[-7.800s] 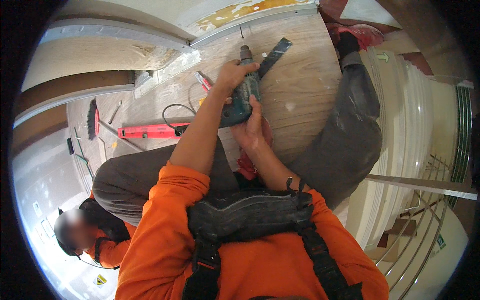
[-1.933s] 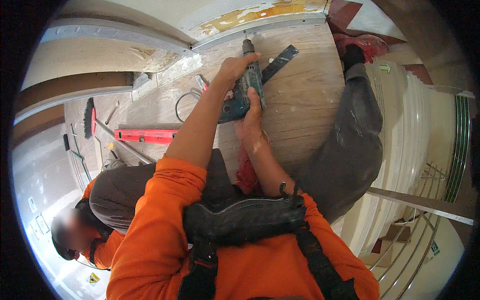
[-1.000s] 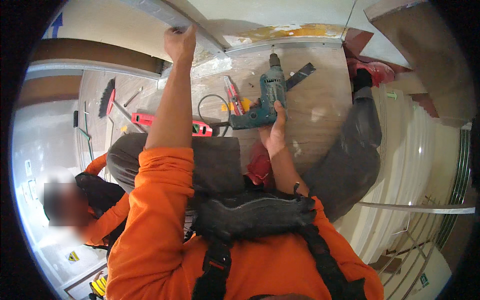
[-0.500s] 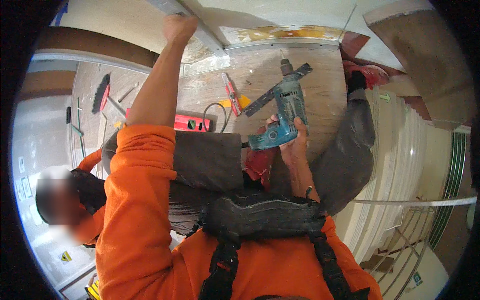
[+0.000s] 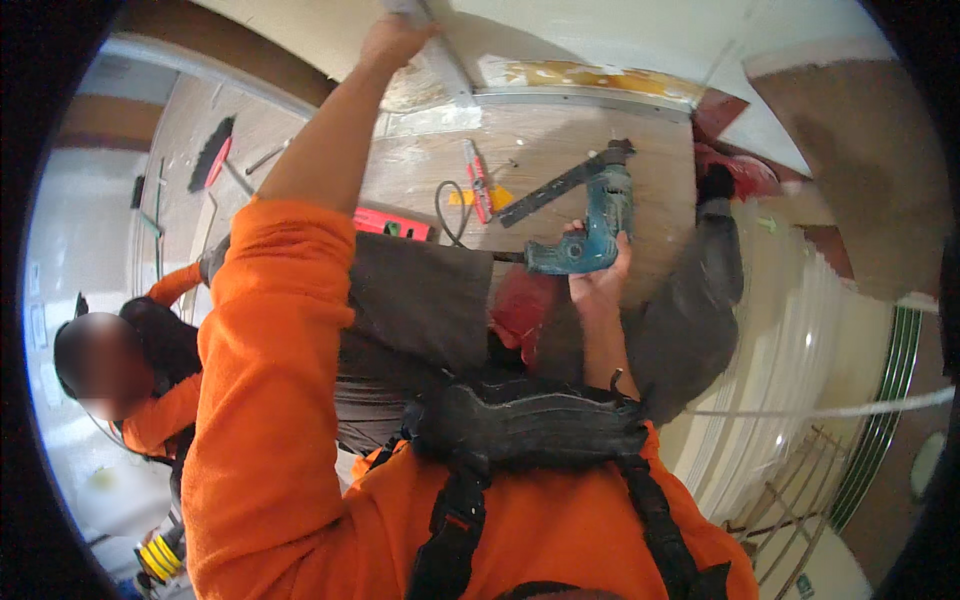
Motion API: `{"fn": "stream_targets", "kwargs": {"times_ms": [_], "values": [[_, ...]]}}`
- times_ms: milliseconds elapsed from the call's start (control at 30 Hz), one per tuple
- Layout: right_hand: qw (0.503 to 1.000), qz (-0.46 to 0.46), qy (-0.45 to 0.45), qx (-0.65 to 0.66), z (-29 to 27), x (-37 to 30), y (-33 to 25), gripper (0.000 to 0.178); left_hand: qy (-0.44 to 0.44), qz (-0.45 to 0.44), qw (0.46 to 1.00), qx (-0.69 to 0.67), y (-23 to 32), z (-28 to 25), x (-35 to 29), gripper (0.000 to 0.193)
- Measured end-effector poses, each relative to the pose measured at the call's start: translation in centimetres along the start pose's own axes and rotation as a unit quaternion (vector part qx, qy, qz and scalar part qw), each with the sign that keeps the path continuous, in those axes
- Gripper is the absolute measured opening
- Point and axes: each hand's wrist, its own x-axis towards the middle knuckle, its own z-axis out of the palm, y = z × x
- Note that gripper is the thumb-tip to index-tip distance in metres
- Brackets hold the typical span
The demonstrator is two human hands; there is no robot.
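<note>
My left hand (image 5: pixel 398 42) reaches up and far with its fingers wrapped round an upright metal profile (image 5: pixel 452 75) by the wall. In my right hand (image 5: pixel 604 280) is a teal power drill (image 5: pixel 612 205), gripped by its handle. The chuck end points away from me, toward the wall base, and I cannot make out the bit. A long dark flat bar (image 5: pixel 545 192) lies on the floor, its far end beside the chuck. Left of the bar lie a red utility knife (image 5: pixel 478 180) and a small yellow piece (image 5: pixel 502 196).
A metal track (image 5: pixel 580 98) runs along the wall base. A red spirit level (image 5: pixel 395 225) lies beyond my knee, near a looped dark cable (image 5: pixel 446 213). A broom head (image 5: pixel 212 160) is farther left. A co-worker in orange (image 5: pixel 150 370) crouches at left. Pale boards (image 5: pixel 770 350) stand at right.
The drill has shifted right and turned, so its body looks shorter and the bit no longer shows. My left hand stays on the profile. The whole view has shifted slightly.
</note>
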Motion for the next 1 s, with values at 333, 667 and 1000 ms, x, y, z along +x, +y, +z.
{"fn": "stream_targets", "kwargs": {"times_ms": [333,667,1000], "values": [[0.997,-0.050,0.013,0.051,-0.2,-0.3,-0.8,0.050,0.034,-0.061,0.989,-0.130,-2.2,2.6,3.3,0.054],[0.992,-0.109,0.029,0.063,-0.6,-0.4,-1.1,0.048,-0.066,0.201,0.977,0.025,9.0,20.0,-12.9,0.052],[0.992,-0.102,0.075,0.002,0.2,-0.2,-1.9,0.055,-0.073,0.317,0.943,0.071,9.9,24.8,-10.9,0.055]]}}
